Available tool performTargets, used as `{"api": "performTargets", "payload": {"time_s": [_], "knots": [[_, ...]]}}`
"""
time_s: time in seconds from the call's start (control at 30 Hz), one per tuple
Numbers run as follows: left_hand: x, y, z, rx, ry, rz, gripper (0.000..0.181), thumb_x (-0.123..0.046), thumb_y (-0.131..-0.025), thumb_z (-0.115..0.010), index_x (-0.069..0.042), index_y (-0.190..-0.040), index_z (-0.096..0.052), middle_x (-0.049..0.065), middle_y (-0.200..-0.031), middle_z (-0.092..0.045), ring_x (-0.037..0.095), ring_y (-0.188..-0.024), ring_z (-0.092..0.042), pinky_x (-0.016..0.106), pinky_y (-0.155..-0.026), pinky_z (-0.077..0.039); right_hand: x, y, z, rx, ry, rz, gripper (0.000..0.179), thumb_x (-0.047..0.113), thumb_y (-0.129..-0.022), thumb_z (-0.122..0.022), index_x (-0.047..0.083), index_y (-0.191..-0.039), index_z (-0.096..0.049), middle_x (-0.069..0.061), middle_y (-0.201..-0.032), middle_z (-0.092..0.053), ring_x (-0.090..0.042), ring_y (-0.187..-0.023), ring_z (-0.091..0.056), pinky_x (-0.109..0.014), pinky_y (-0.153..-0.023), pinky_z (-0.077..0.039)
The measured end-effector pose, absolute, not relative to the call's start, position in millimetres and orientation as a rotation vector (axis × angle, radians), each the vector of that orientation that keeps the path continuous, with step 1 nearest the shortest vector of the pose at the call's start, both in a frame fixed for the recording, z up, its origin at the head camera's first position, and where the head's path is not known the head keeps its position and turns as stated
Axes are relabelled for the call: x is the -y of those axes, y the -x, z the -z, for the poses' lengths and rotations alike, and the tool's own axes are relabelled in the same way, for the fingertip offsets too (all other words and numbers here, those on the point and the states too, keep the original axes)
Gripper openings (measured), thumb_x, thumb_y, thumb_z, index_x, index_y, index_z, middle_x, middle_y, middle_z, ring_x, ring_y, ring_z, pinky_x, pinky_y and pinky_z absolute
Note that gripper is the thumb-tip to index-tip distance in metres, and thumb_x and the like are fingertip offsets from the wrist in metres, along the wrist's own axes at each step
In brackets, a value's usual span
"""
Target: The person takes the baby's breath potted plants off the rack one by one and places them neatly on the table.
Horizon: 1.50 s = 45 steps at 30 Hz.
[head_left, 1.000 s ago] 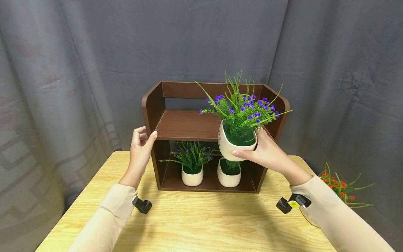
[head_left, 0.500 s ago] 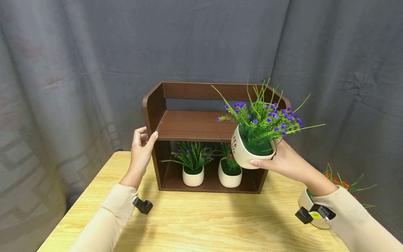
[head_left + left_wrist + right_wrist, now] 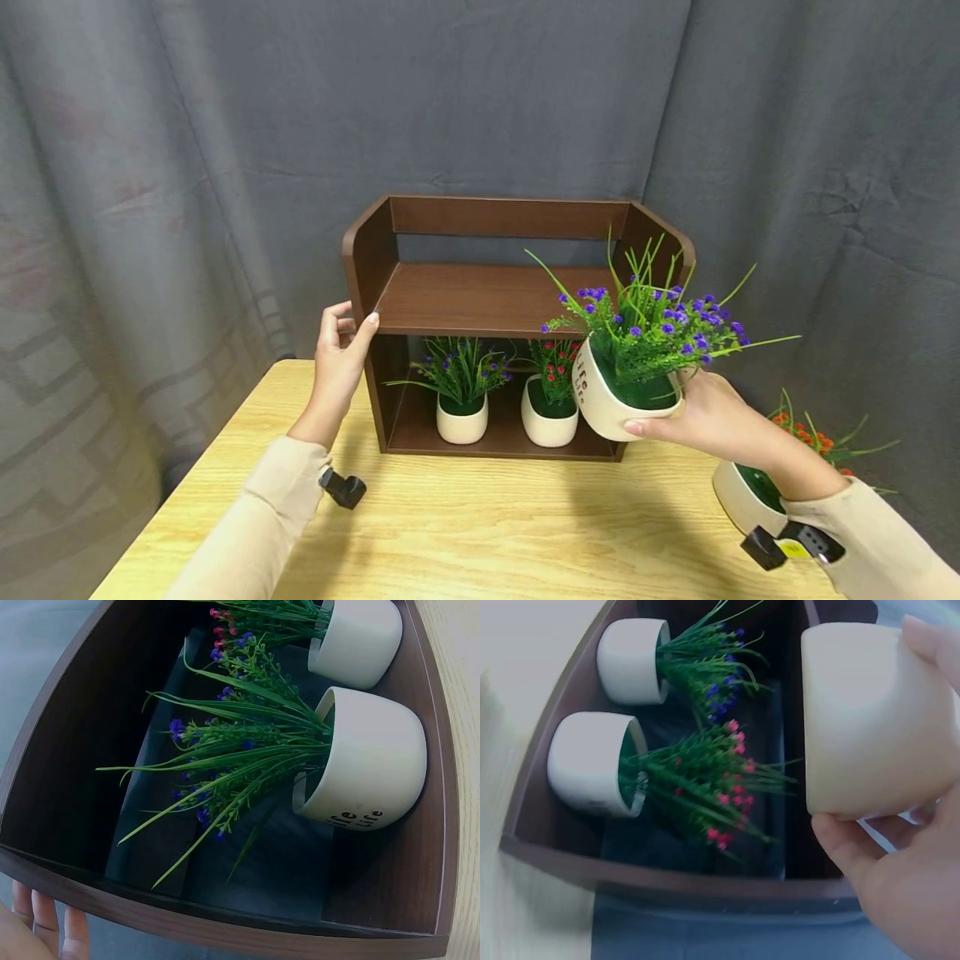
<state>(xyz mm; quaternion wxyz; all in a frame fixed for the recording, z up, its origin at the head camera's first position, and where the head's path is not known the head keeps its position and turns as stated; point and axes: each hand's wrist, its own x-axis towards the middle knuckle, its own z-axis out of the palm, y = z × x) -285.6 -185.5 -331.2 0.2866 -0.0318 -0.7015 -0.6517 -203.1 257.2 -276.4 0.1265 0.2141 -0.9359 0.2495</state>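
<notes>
My right hand point(image 3: 723, 425) grips a potted plant point(image 3: 615, 404) with purple flowers, raised in front of the right side of a brown two-tier shelf point(image 3: 472, 300). Its cream pot carries dark "Life" lettering and tilts slightly. In the right wrist view, thumb and fingers wrap around the pot point(image 3: 877, 720). My left hand point(image 3: 337, 362) holds the shelf's left side panel, thumb on the front edge and fingers behind. On the lower tier stand a purple-flowered potted plant point(image 3: 462, 423) and, to its right, a red-flowered potted plant point(image 3: 547, 427), partly overlapped by the held pot.
An orange-flowered potted plant point(image 3: 738, 500) stands at the right of the wooden table point(image 3: 450, 525), partly behind my right forearm. Grey curtains point(image 3: 517, 100) hang behind the shelf.
My right hand has brought the purple-flowered potted plant away from the upper tier, rightward and down, uncovering the red-flowered plant. The left hand keeps its hold on the side panel.
</notes>
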Motion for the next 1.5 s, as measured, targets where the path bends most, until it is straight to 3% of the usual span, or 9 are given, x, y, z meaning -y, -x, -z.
{"api": "performTargets", "payload": {"time_s": [0.17, 0.3, 0.43, 0.53, 0.7, 1.0, 1.13, 1.37, 1.5], "knots": [[184.5, 286.5, 330.9, 1.870, 0.098, 1.737, 0.045, -0.030, -0.097, -0.068, -0.012, -0.134, -0.050, 0.001, -0.098, -0.048, 0.014, -0.084, -0.045, 0.027, -0.074, -0.039, -272.4, 201.5, 292.9, 2.655, -0.751, -0.685, 0.109, 0.036, -0.067, -0.093, 0.001, -0.151, -0.034, -0.026, -0.146, -0.043, -0.040, -0.128, -0.043, -0.019, -0.100, -0.029], [184.1, 286.2, 331.0, 1.865, 0.096, 1.735, 0.044, -0.029, -0.097, -0.068, -0.012, -0.133, -0.050, 0.000, -0.097, -0.048, 0.013, -0.083, -0.045, 0.027, -0.073, -0.038, -283.2, 196.6, 304.1, 2.737, -0.739, -0.721, 0.105, 0.036, -0.071, -0.091, 0.000, -0.151, -0.033, -0.025, -0.145, -0.045, -0.036, -0.126, -0.046, -0.009, -0.093, -0.028], [185.0, 285.1, 331.2, 1.879, 0.087, 1.728, 0.044, -0.031, -0.097, -0.068, -0.012, -0.133, -0.050, 0.001, -0.098, -0.048, 0.013, -0.084, -0.044, 0.027, -0.074, -0.038, -292.0, 193.2, 316.8, 2.753, -0.780, -0.820, 0.104, 0.033, -0.074, -0.090, 0.005, -0.154, -0.030, -0.020, -0.148, -0.043, -0.012, -0.131, -0.041, -0.005, -0.094, -0.025], [185.9, 284.4, 331.2, 1.894, 0.080, 1.719, 0.046, -0.033, -0.097, -0.067, -0.012, -0.134, -0.050, 0.001, -0.099, -0.048, 0.014, -0.086, -0.044, 0.028, -0.075, -0.038, -299.4, 191.4, 326.3, 2.765, -0.793, -0.819, 0.099, 0.032, -0.075, -0.089, 0.005, -0.152, -0.034, -0.018, -0.144, -0.048, 0.002, -0.124, -0.041, -0.007, -0.094, -0.030], [186.7, 284.4, 331.7, 1.892, 0.078, 1.718, 0.047, -0.033, -0.097, -0.067, -0.011, -0.135, -0.049, 0.000, -0.099, -0.049, 0.014, -0.087, -0.045, 0.029, -0.075, -0.038, -312.1, 187.1, 340.7, 2.868, -0.676, -0.668, 0.085, 0.037, -0.073, -0.089, -0.005, -0.136, -0.049, -0.016, -0.121, -0.063, -0.011, -0.101, -0.057, -0.023, -0.082, -0.048], [186.4, 283.4, 329.7, 1.883, 0.102, 1.735, 0.047, -0.032, -0.097, -0.067, -0.011, -0.135, -0.049, 0.001, -0.099, -0.049, 0.019, -0.091, -0.046, 0.029, -0.076, -0.039, -336.6, 178.7, 368.5, 2.927, -0.689, -0.521, 0.070, 0.042, -0.078, -0.083, -0.006, -0.121, -0.056, 0.000, -0.093, -0.057, -0.002, -0.075, -0.047, -0.028, -0.069, -0.049], [185.6, 282.0, 327.6, 1.885, 0.096, 1.741, 0.046, -0.031, -0.097, -0.068, -0.012, -0.135, -0.050, 0.001, -0.099, -0.049, 0.016, -0.090, -0.046, 0.029, -0.077, -0.039, -344.5, 181.7, 379.2, 2.927, -0.692, -0.561, 0.070, 0.039, -0.077, -0.084, -0.008, -0.120, -0.056, -0.001, -0.090, -0.057, 0.000, -0.074, -0.047, -0.027, -0.067, -0.048], [182.8, 277.4, 322.8, 1.901, 0.074, 1.739, 0.045, -0.025, -0.098, -0.066, -0.010, -0.136, -0.049, 0.001, -0.098, -0.048, 0.016, -0.089, -0.045, 0.028, -0.076, -0.038, -350.9, 190.2, 397.1, 2.893, -0.700, -0.715, 0.079, 0.033, -0.076, -0.087, -0.007, -0.133, -0.051, -0.015, -0.120, -0.062, 0.001, -0.097, -0.052, -0.021, -0.080, -0.047], [184.3, 280.9, 326.5, 1.900, 0.069, 1.738, 0.046, -0.027, -0.098, -0.067, -0.011, -0.137, -0.049, 0.001, -0.099, -0.048, 0.017, -0.090, -0.045, 0.028, -0.077, -0.038, -353.1, 191.9, 404.8, 2.968, -0.659, -0.798, 0.080, 0.030, -0.080, -0.084, -0.013, -0.135, -0.046, -0.014, -0.110, -0.061, 0.000, -0.084, -0.049, -0.022, -0.073, -0.046]]}}
